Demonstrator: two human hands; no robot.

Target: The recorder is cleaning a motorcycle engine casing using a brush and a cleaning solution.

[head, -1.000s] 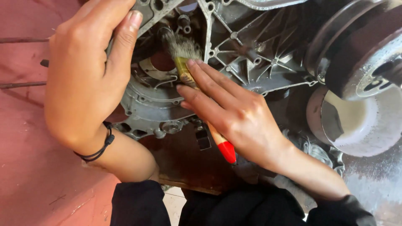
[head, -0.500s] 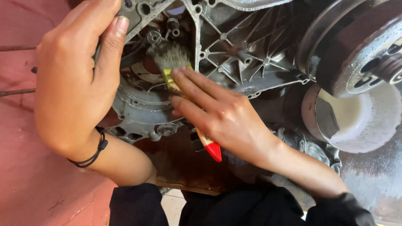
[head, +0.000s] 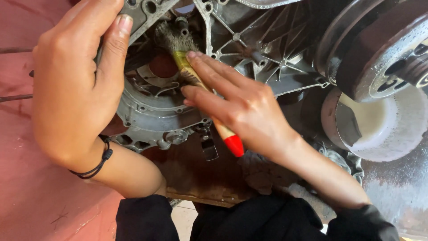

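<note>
A grey cast-metal engine casing (head: 151,111) with ribs and bolt holes lies in front of me. My left hand (head: 76,85) grips its upper left edge, thumb over the rim; a black cord sits on that wrist. My right hand (head: 243,111) holds a paintbrush (head: 196,80) with a gold ferrule and a red-tipped wooden handle. Its dirty bristles press into the round recess near the casing's top.
A white bowl (head: 383,129) with a dark piece inside stands at the right, under a rusty pulley wheel (head: 383,49). Red painted floor (head: 35,196) lies at the left. A worn wooden board (head: 196,178) sits below the casing, above my dark trousers.
The brush has slid up and leftward, deeper into the casing's recess, with my right hand following. My left hand keeps its grip on the rim.
</note>
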